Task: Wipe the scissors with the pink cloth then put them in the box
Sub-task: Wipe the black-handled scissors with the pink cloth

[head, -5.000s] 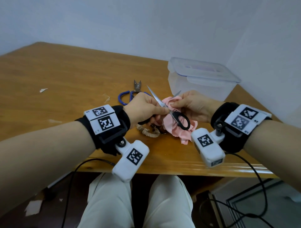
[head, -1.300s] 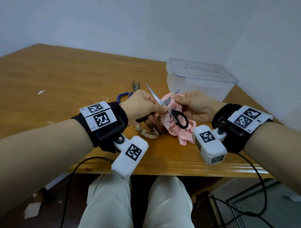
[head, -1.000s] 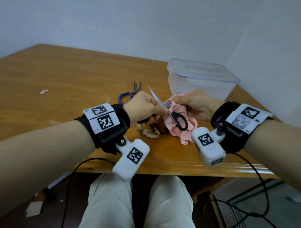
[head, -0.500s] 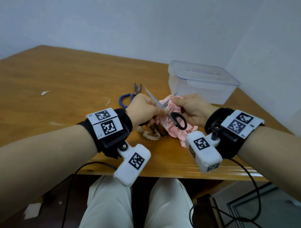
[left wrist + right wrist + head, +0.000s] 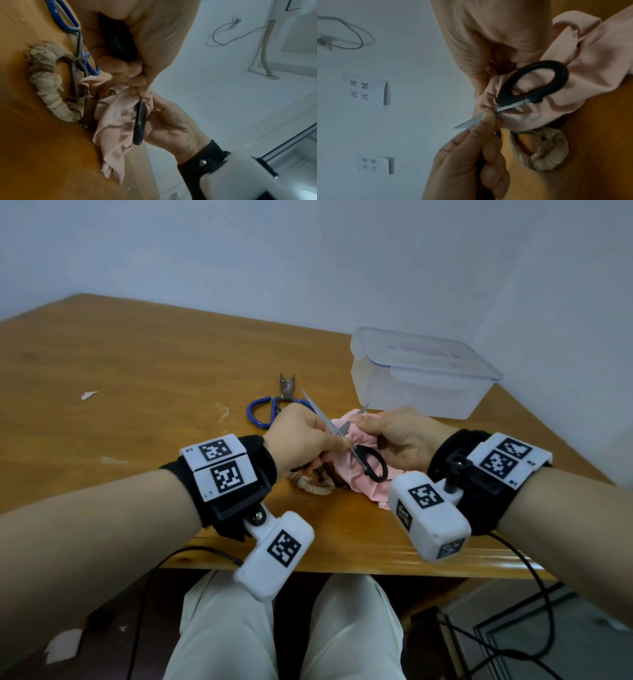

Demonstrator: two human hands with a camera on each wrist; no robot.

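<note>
Black-handled scissors (image 5: 356, 446) wiped, centre frame.
The left hand (image 5: 301, 436) grips one handle, blades spread; the right hand (image 5: 400, 436) pinches the pink cloth (image 5: 356, 477) round one blade; the lidded clear box (image 5: 421, 371) stands upper right.

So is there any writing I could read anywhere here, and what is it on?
"出库区域": upper white paper sign on the wall, right wrist view.
Lower white paper sign: too blurred to read.
Square black-and-white code tags on the wrist bands: patterns only; the tiny corner marks are too small to read.
</note>
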